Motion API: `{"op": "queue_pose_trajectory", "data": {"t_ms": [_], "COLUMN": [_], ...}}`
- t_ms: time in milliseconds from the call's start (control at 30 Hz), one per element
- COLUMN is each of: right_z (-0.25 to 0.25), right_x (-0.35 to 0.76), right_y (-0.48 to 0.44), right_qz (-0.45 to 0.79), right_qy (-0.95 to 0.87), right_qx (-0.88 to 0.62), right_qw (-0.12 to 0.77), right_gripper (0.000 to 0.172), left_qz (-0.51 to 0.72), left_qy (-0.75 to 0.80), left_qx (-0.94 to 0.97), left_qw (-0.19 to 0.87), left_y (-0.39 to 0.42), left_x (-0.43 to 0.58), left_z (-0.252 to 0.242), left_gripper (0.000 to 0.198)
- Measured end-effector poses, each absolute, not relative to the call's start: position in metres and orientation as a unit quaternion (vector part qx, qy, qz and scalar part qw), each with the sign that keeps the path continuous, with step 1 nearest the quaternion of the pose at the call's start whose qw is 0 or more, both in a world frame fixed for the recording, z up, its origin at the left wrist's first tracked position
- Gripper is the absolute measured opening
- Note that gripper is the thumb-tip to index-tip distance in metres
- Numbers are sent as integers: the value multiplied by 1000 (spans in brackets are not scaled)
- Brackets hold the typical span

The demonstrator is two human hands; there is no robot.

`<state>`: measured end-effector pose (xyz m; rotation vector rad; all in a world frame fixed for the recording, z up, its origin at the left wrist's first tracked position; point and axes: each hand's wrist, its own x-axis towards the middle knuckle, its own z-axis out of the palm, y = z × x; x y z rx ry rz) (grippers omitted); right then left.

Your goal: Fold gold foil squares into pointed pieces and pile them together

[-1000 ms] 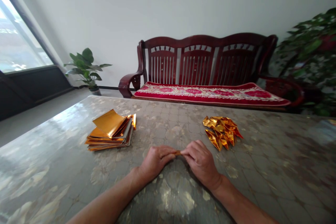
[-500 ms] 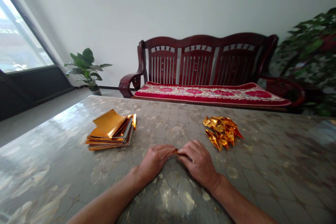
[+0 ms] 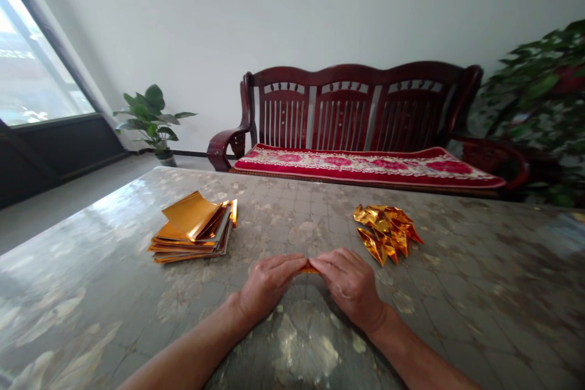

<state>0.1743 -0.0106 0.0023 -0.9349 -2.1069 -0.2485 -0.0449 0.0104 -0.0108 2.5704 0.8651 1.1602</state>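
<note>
Here, a glossy grey floral-patterned table (image 3: 292,207) is bearing stacked gold foil sheets (image 3: 189,219) and a heap of pointed, creased foil pieces (image 3: 388,231); the left hand (image 3: 270,283) and right hand (image 3: 351,285) are pinching a narrow gold foil strip (image 3: 309,269) between their fingertips.

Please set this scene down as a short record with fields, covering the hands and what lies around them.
Left hand: its grip is on one end of a small gold piece
Right hand: its grip is on the other end
Gold piece: mostly hidden by the fingers
Left side of table: a loose stack of gold sheets
Right side of table: a pile of folded gold shapes
Table: patterned, grey-brown
Beyond: a dark red bench with a floral cloth
</note>
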Motion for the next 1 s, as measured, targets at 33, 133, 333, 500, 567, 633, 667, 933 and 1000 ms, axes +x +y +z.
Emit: {"op": "queue_pose_trajectory", "data": {"t_ms": [33,133,333,500,567,633,667,933,1000], "right_z": [2,0,-15,-15,-10,-6,-6,-10,-9], "right_x": [175,174,168,169,168,165,164,167,168], "right_y": [-10,-9,-2,-3,-4,-5,-4,2,1], "right_qz": [-96,-63,169,160,106,68,58,94,83], "right_qy": [-832,-825,-767,-768,-804,-821,-824,-848,-856], "right_qx": [-370,-381,-450,-481,-466,-464,-467,-449,-440], "right_qw": [402,412,425,392,354,326,317,265,258], "right_gripper": [22,20,15,34,46,55,55,37,32], "left_qz": [391,378,360,349,342,328,320,282,280], "left_qy": [302,352,481,514,524,533,538,559,563], "left_qx": [864,847,710,596,566,552,552,590,597], "left_qw": [97,127,367,509,537,551,551,510,499], "left_y": [11,11,16,22,24,26,27,31,30], "left_x": [-45,-44,-34,-27,-26,-27,-27,-31,-32], "left_z": [-10,-9,-12,-15,-14,-13,-14,-23,-23], "left_gripper": [24,22,15,30,34,36,36,28,23]}}
